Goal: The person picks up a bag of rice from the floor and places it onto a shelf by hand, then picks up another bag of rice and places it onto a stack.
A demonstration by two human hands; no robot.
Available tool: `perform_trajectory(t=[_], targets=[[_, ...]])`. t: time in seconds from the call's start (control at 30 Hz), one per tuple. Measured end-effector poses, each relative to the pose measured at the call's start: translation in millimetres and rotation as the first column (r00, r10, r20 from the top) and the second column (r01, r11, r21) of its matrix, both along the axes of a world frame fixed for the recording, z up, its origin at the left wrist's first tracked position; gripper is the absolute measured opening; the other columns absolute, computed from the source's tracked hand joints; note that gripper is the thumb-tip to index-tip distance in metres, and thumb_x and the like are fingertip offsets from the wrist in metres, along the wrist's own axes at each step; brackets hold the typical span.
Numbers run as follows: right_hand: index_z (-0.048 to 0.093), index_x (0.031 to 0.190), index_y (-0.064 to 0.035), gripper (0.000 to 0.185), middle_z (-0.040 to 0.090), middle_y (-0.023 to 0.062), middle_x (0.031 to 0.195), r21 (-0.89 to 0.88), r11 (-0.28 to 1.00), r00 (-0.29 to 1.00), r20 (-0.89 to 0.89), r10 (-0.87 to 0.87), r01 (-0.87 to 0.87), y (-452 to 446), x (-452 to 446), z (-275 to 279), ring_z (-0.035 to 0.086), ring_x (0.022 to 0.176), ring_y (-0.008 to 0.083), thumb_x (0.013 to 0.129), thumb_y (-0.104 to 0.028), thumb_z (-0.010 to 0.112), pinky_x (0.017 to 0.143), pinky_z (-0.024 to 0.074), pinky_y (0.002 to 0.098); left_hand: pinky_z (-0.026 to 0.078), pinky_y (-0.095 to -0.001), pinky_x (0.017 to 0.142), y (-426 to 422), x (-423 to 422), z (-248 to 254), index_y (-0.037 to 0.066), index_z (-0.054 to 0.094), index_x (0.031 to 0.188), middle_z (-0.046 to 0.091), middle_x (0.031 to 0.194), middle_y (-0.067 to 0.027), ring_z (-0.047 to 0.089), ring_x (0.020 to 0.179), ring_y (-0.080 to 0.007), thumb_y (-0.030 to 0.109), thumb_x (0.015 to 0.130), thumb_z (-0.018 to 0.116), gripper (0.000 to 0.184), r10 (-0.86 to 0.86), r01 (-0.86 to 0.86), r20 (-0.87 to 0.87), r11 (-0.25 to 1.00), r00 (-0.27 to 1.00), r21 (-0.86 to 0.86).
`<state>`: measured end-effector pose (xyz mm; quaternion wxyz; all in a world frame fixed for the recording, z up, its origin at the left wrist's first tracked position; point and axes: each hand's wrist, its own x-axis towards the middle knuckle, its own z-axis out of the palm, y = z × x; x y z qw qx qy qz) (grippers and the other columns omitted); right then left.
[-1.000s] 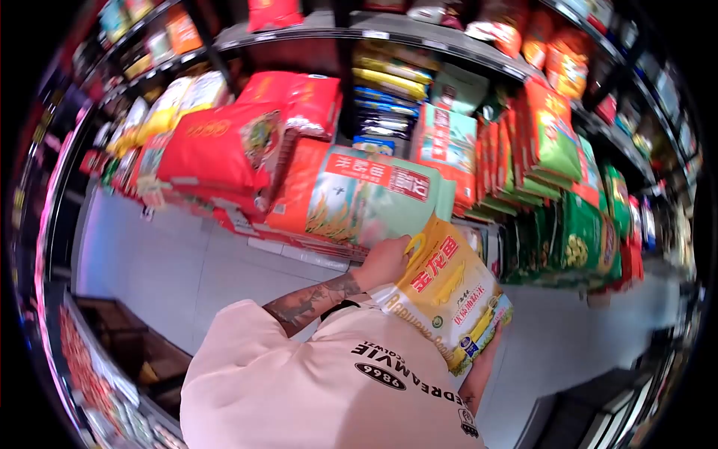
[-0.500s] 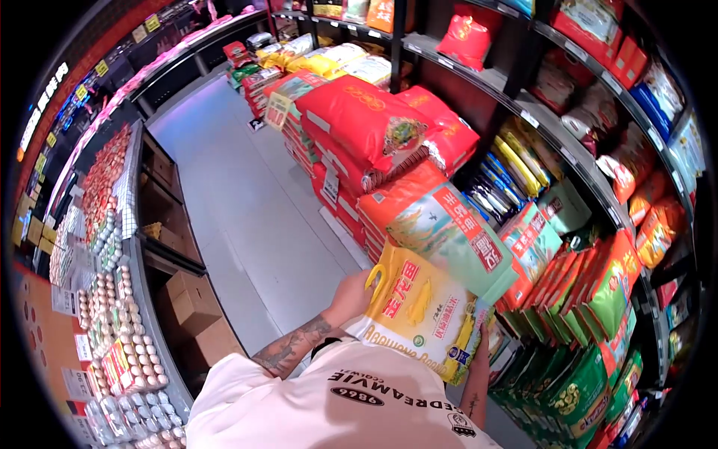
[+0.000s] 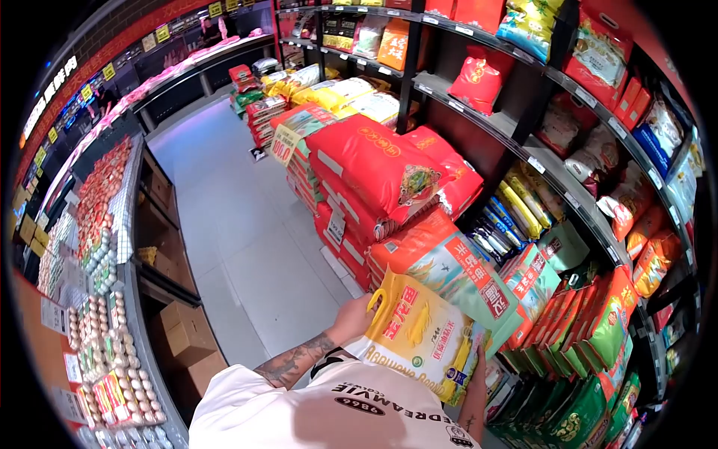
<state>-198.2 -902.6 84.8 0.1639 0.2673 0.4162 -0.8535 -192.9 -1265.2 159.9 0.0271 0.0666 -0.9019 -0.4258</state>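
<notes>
Between left grip (image 3: 354,317), right grip (image 3: 477,380) — bag (image 3: 420,326)

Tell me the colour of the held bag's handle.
The handle is yellow, best seen in the head view.

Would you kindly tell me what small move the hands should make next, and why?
Perhaps slide the right hand a little further under the yellow bag: it is at the bag's edge, while the left hand holds the yellow handle at the opposite end, so firmer support there might steady it.
</notes>
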Motion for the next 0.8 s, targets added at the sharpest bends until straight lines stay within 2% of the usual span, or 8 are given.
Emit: perform_trajectory(t=[0.17,0.2,0.3,0.33,0.43,0.6,0.8], targets=[[0.049,0.119,-0.0064,0.053,0.059,0.0099,0.106,0.038,0.985,0.985,-0.028,-0.169,0.170,-11.0,16.1,5.4,0.059,0.090,0.0243,0.082,-0.043,0.054,0.075,0.0502,0.0350,0.045,-0.0459,0.065,1.1,-47.4,24.2,0.005,0.055,0.095,0.059,0.083,-0.0204,0.056,0.079,-0.0385,0.017,0.082,0.050,0.019,-0.170,0.170,0.030,0.985,0.985,0.001],[0.050,0.118,-0.0062,0.052,0.059,0.0096,0.105,0.065,0.970,0.972,-0.002,-0.235,0.234,-16.0,22.9,14.8,0.059,0.090,0.0245,0.082,-0.043,0.054,0.076,0.0500,0.0355,0.045,-0.0460,0.066,2.7,-58.2,13.7,0.005,0.055,0.096,0.059,0.084,-0.0207,0.056,0.079,-0.0386,0.017,0.082,0.050,0.019,-0.217,0.217,0.022,0.976,0.976,0.016],[0.050,0.118,-0.0062,0.053,0.060,0.0098,0.104,0.063,0.947,0.948,0.033,-0.318,0.315,1.1,46.1,-5.4,0.059,0.090,0.0246,0.082,-0.044,0.054,0.076,0.0498,0.0357,0.044,-0.0464,0.066,15.3,-79.4,5.7,0.006,0.054,0.097,0.059,0.084,-0.0206,0.056,0.079,-0.0388,0.019,0.082,0.050,0.020,-0.329,0.328,0.027,0.944,0.944,0.021],[0.050,0.118,-0.0063,0.052,0.059,0.0098,0.104,0.058,0.939,0.940,0.030,-0.340,0.338,1.0,53.7,-2.4,0.059,0.089,0.0244,0.083,-0.045,0.050,0.075,0.0498,0.0361,0.044,-0.0438,0.066,20.7,-84.2,4.3,0.006,0.053,0.100,0.058,0.087,-0.0213,0.056,0.080,-0.0387,0.018,0.083,0.051,0.021,-0.367,0.364,0.033,0.929,0.930,0.067],[0.050,0.118,-0.0067,0.052,0.058,0.0096,0.106,0.036,0.917,0.915,0.046,-0.400,0.398,1.4,72.8,4.2,0.058,0.090,0.0242,0.084,-0.047,0.046,0.074,0.0499,0.0358,0.044,-0.0445,0.065,39.0,-94.3,6.9,0.005,0.053,0.099,0.057,0.085,-0.0218,0.055,0.078,-0.0391,0.018,0.083,0.050,0.021,-0.468,0.466,0.014,0.883,0.884,0.057],[0.045,0.124,-0.0073,0.057,0.053,0.0096,0.117,-0.066,0.905,0.908,0.029,-0.419,0.420,21.4,106.8,-13.2,0.052,0.103,0.0262,0.084,-0.048,0.046,0.087,0.0440,0.0382,0.043,-0.0459,0.063,72.7,-99.5,-23.1,0.003,0.053,0.096,0.057,0.081,-0.0214,0.056,0.076,-0.0392,0.015,0.082,0.051,0.019,-0.545,0.545,0.026,0.838,0.838,0.012],[0.045,0.124,-0.0076,0.058,0.052,0.0099,0.117,-0.026,0.907,0.907,0.040,-0.420,0.421,52.0,121.6,-10.7,0.052,0.103,0.0256,0.083,-0.049,0.047,0.086,0.0445,0.0372,0.043,-0.0473,0.062,104.6,-75.4,-8.4,0.003,0.053,0.093,0.057,0.077,-0.0222,0.056,0.074,-0.0399,0.013,0.078,0.053,0.018,-0.535,0.536,0.030,0.844,0.844,-0.026]])
